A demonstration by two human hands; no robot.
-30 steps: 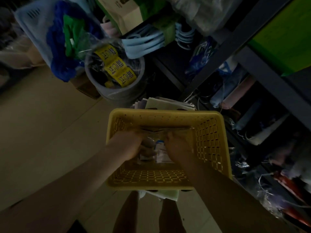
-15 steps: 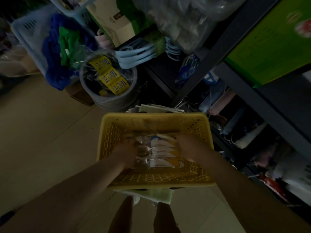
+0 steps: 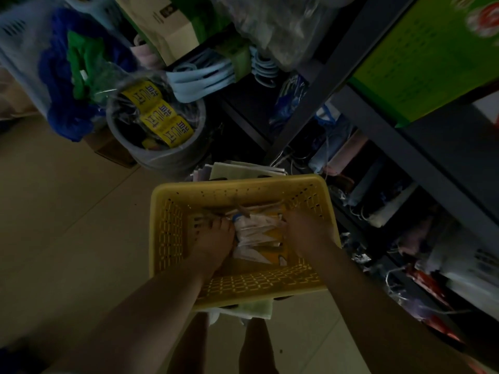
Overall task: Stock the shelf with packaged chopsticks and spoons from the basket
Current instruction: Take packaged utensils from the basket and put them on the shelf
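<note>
Room: dim aisle, pale tiled floor [image 3: 67, 211]; dark metal shelf [image 3: 378, 112] runs along the right, crowded with goods too dark to tell apart.
Basket: yellow, perforated [image 3: 167, 238], standing on folded cloth on the floor beside the shelf.
Packets: a clear-wrapped bundle [image 3: 259, 236] lies inside the basket; long axis runs roughly from the near wall to the far wall, tilted a little right at the far end.
Left hand: [image 3: 216, 241] inside the basket, pressed against the bundle's left side, fingers pointing away.
Right hand: [image 3: 305, 230] against the bundle's right side; the two hands flank it, but whether either truly grips it is unclear.
Bucket: grey [image 3: 172, 155], beyond the basket, holding yellow-labelled packs.
Box: green [image 3: 421, 58], on the upper shelf.
</note>
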